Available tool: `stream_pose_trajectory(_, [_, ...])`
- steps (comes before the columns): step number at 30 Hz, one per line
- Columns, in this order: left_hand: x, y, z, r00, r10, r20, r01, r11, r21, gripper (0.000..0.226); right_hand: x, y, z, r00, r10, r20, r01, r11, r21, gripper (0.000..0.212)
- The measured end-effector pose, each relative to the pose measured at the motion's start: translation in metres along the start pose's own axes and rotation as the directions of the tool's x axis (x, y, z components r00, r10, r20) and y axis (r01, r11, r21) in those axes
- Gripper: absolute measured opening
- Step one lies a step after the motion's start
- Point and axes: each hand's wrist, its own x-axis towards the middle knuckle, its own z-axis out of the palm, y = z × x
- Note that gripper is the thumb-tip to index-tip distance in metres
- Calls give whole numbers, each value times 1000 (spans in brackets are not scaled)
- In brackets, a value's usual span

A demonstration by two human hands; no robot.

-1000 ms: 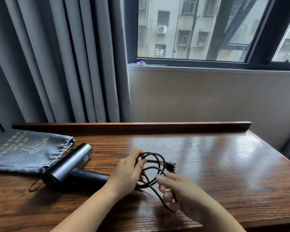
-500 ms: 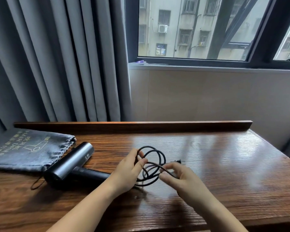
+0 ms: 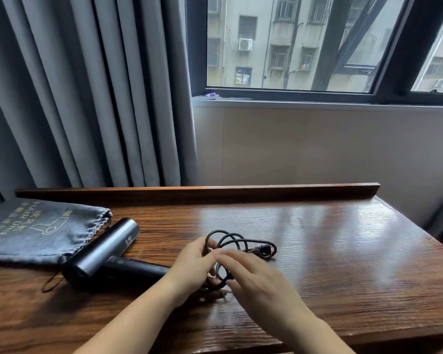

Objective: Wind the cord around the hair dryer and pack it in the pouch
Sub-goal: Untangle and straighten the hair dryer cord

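- Left hand (image 3: 192,267) pinches the cord (image 3: 237,245) loops to keep the coil together.
- Right hand (image 3: 256,279), blurred, fingers spread; grip cannot be told.
- Hair dryer (image 3: 100,254) lies beside the pouch (image 3: 39,231).

Free room and obstacles on the bench (image 3: 343,251). The right half, from the plug (image 3: 265,250) to the right edge, lies bare and open to approach. The left is crowded: the pouch (image 3: 36,233) lies at the far left corner, with the hair dryer (image 3: 105,254) just beside its mouth. Coiled cord (image 3: 230,241) and both hands, left (image 3: 192,267) and right (image 3: 256,279), fill the centre front. A raised back ledge (image 3: 197,191) closes the far side; the curtain (image 3: 87,98) hangs behind the left part.
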Motion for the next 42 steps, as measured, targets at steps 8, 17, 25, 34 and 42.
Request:
stream_pose_trajectory(8, [3,-2,-4,993,109,-46,-95,965,244,7,-11,6,5,992,129,7,-128,990,-62,21])
stream_pose_trajectory(17, [8,9,-9,951,283,-128,-220,904,367,8,-16,18,-20,957,264,-118,-226,938,263,24])
stream_pose_trajectory(25, [12,3,-27,927,247,-283,-155,938,308,8,-25,43,-38,959,262,107,-275,951,142,29])
stream_pose_trajectory(34, [12,6,-23,956,124,-267,-104,991,89,8,-22,44,-63,882,438,172,-405,521,751,20])
stream_pose_trajectory(42, [4,8,-12,982,108,-155,-101,993,54,8,-13,27,-57,873,417,252,-363,210,908,47])
